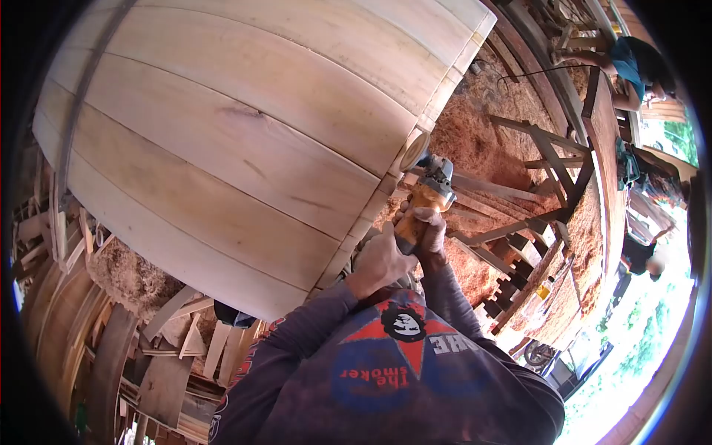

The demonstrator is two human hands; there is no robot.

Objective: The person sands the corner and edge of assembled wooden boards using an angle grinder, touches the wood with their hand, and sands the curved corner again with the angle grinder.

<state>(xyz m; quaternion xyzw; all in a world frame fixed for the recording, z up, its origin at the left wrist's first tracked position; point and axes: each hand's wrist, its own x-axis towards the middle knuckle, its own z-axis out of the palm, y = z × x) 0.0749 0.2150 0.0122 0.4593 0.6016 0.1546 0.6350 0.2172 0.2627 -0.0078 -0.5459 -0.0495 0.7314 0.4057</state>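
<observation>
A yellow and grey angle grinder (432, 194) is held at the edge of a large curved barrel-like form of pale wooden planks (245, 141). Its disc end (415, 150) is against or very close to the end rim of the planks. My left hand (382, 261) is closed around the lower end of the grinder's body. Higher on the body, my right hand (428, 231) is wrapped round it, thumb on top. A dark metal band (85, 96) runs across the planks at the far left.
Reddish sawdust (475, 126) and a wooden trestle frame (552, 156) lie right of the planks. Scrap wood (167, 378) is piled at lower left. A yellow bottle (546, 288) is at right. Other people (630, 70) are at the upper right.
</observation>
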